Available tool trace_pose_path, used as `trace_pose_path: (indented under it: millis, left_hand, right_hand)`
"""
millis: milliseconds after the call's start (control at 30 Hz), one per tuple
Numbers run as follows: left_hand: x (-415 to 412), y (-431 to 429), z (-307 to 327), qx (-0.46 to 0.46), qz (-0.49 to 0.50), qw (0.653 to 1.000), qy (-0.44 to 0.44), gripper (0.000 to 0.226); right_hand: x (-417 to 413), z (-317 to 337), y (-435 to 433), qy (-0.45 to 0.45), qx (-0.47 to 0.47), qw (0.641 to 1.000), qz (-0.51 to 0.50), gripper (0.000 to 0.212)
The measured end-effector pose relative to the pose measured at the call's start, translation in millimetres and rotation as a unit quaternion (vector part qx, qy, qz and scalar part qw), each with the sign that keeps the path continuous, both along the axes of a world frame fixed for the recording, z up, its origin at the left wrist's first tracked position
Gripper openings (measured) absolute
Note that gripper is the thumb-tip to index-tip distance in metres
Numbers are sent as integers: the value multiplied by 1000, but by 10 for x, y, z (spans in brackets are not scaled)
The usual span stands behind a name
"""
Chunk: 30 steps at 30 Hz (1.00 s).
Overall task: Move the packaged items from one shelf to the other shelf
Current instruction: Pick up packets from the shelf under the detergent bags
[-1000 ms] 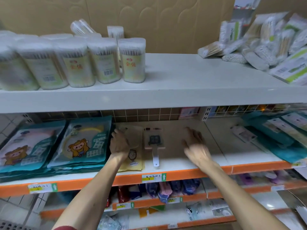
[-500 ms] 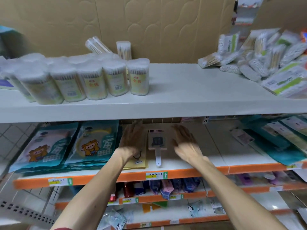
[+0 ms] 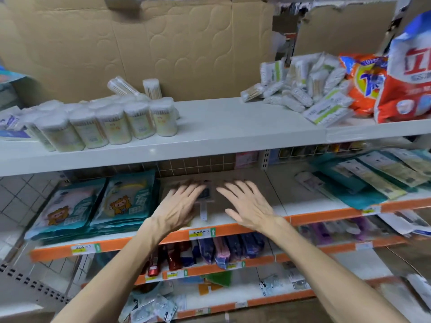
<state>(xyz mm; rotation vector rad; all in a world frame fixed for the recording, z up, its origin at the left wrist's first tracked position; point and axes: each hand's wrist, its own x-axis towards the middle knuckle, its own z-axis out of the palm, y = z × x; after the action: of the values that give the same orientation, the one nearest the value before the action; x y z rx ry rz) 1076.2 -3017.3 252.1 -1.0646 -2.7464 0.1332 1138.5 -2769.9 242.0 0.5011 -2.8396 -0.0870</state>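
Right, both hands are in over the middle shelf (image 3: 303,206), and neither has anything in it. The left hand (image 3: 179,205) and the right hand (image 3: 248,205) are flat, palms down, fingers straight and fanned.

Between them lies the target, a small carded pack (image 3: 204,207), flat on the board. Its long axis runs front to back: the narrow white tab points out towards the orange front lip (image 3: 326,219), and the wider dark-printed end sits deeper in.

The left hand is the closer one. Its fingertips reach the pack's left edge and far end, though blur stops me saying whether they touch. The right hand is just beside, with a strip of bare board showing between it and the pack.

My read is that the pick comes from the left, or as a squeeze from both sides. The likely landing spot is the upper shelf (image 3: 233,127), on the white stretch between the swab tubs (image 3: 137,123) and the heap of small bags (image 3: 296,94).
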Motion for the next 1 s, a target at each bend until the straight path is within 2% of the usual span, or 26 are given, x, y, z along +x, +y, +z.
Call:
trace_pose_path:
  millis: [133, 233, 400, 600, 767, 900, 1000]
  left_hand:
    - [388, 65, 25, -11, -35, 998, 54, 94]
    - [725, 192, 40, -20, -24, 997, 72, 98]
    - [1273, 701, 32, -14, -36, 997, 68, 104]
    - [1847, 1884, 174, 1, -149, 987, 58, 98]
    - [2143, 3017, 207, -19, -239, 970, 42, 108]
    - [2334, 3951, 219, -12, -280, 960, 23, 78]
    - [2391, 4639, 176, -4, -285, 959, -6, 77]
  right_hand:
    - [411, 4, 174, 7, 22, 1000, -8, 73]
    - [858, 44, 293, 10, 51, 998, -20, 75]
    - [1736, 110, 687, 34, 80, 993, -84, 77]
    - [2658, 199, 1552, 30, 74, 976, -200, 78]
    - [3236, 199, 2410, 38, 65, 957, -280, 76]
    - [3546, 154, 3217, 52, 45, 942, -329, 79]
    - [3643, 101, 3921, 39, 40, 933, -356, 81]
